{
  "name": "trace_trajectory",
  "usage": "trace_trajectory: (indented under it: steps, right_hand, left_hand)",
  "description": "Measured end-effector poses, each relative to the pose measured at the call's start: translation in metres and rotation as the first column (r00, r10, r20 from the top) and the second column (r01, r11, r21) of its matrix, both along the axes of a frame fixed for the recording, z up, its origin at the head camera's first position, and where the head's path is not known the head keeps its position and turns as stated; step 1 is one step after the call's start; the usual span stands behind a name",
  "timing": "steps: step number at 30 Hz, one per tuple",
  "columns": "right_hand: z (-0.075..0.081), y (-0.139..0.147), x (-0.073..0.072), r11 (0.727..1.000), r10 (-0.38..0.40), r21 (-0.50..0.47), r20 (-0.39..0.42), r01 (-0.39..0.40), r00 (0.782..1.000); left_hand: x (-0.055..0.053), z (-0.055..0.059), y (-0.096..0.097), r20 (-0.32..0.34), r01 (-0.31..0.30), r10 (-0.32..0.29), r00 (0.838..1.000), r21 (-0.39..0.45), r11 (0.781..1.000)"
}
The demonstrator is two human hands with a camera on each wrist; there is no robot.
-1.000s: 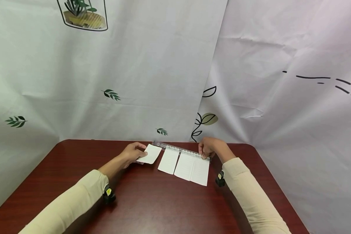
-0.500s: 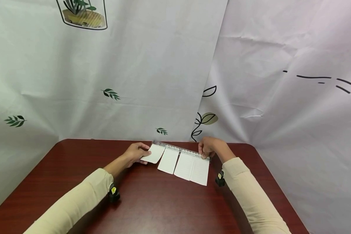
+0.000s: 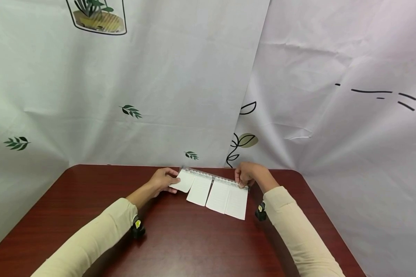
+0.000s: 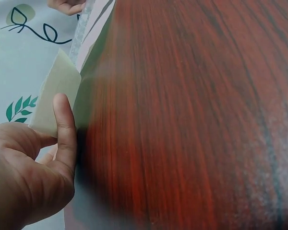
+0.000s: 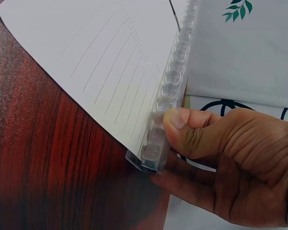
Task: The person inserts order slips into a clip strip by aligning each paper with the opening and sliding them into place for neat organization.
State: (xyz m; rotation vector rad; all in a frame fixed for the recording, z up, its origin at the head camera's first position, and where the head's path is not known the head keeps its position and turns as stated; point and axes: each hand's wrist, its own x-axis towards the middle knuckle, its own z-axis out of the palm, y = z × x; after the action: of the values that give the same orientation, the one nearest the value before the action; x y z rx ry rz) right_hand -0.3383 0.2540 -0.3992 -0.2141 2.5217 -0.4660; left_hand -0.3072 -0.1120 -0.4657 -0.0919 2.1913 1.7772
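A clear plastic strip (image 3: 225,180) with a row of rounded bumps lies slantwise near the table's back edge. Three white paper cards (image 3: 217,196) hang side by side from its front; faint ruled lines show on the paper (image 5: 110,72) in the right wrist view. My left hand (image 3: 161,181) pinches a fourth white card (image 3: 183,181) between thumb and fingers, its far edge at the strip's left end. In the left wrist view this card (image 4: 57,96) stands tilted up from the table. My right hand (image 3: 247,175) grips the strip's right end, thumb on top (image 5: 182,132) and fingers underneath.
The dark red wooden table (image 3: 194,246) extends toward me. A white printed cloth (image 3: 159,96) hangs right behind its back edge. A small black device (image 3: 137,227) sits at the left wrist, another black device (image 3: 261,211) at the right.
My left hand has moved right with its card, bringing it up to the strip's left end beside the other cards. My right hand has kept its grip in place.
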Motion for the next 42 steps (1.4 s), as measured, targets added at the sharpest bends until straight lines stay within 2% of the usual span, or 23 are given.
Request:
trace_trajectory:
  steps: [9, 15, 18, 23, 26, 31, 33, 35, 38, 41, 42]
  right_hand:
    - [-0.001, -0.001, -0.001, 1.000, -0.013, 0.010, 0.001, 0.012, 1.000]
    - [-0.001, -0.001, -0.001, 1.000, -0.005, 0.014, -0.004, 0.005, 1.000]
    - [-0.003, -0.001, 0.000, 1.000, 0.006, 0.015, -0.010, -0.006, 1.000]
    - [-0.004, -0.001, 0.003, 1.000, 0.015, 0.016, -0.041, -0.014, 0.999]
    - [-0.004, -0.002, 0.005, 0.999, 0.028, 0.043, -0.076, -0.025, 0.997]
    - [-0.006, -0.004, 0.008, 0.995, 0.052, 0.090, -0.134, -0.040, 0.990]
    - [-0.007, -0.004, 0.009, 0.994, 0.057, 0.100, -0.157, -0.041, 0.986]
    - [-0.008, -0.003, 0.010, 0.994, 0.067, 0.100, -0.181, -0.049, 0.981]
    - [-0.009, -0.001, 0.012, 0.994, 0.084, 0.087, -0.218, -0.066, 0.972]
    - [-0.011, 0.003, 0.016, 0.994, 0.099, 0.060, -0.251, -0.087, 0.963]
    - [-0.012, 0.005, 0.017, 0.995, 0.095, 0.046, -0.261, -0.086, 0.961]
  left_hand:
    - [-0.003, 0.002, 0.002, -0.001, -0.005, 0.005, 1.000, -0.024, 1.000]
    - [-0.001, 0.003, 0.000, -0.077, 0.023, -0.031, 0.997, -0.102, 0.995]
    - [-0.001, 0.003, -0.001, -0.124, 0.028, -0.051, 0.991, -0.181, 0.983]
    - [-0.004, 0.005, -0.005, -0.211, 0.034, -0.114, 0.971, -0.351, 0.936]
    - [-0.010, 0.003, -0.011, -0.247, 0.050, -0.158, 0.956, -0.395, 0.917]
    - [-0.030, -0.013, -0.020, -0.294, 0.060, -0.183, 0.938, -0.383, 0.922]
    - [-0.042, -0.026, -0.023, -0.324, 0.054, -0.189, 0.927, -0.385, 0.921]
    - [-0.051, -0.034, -0.024, -0.369, 0.039, -0.206, 0.907, -0.411, 0.911]
    - [-0.063, -0.044, -0.023, -0.460, -0.020, -0.224, 0.859, -0.467, 0.884]
    - [-0.065, -0.042, -0.018, -0.526, -0.055, -0.257, 0.811, -0.506, 0.861]
    - [-0.065, -0.041, -0.017, -0.539, -0.056, -0.262, 0.800, -0.503, 0.863]
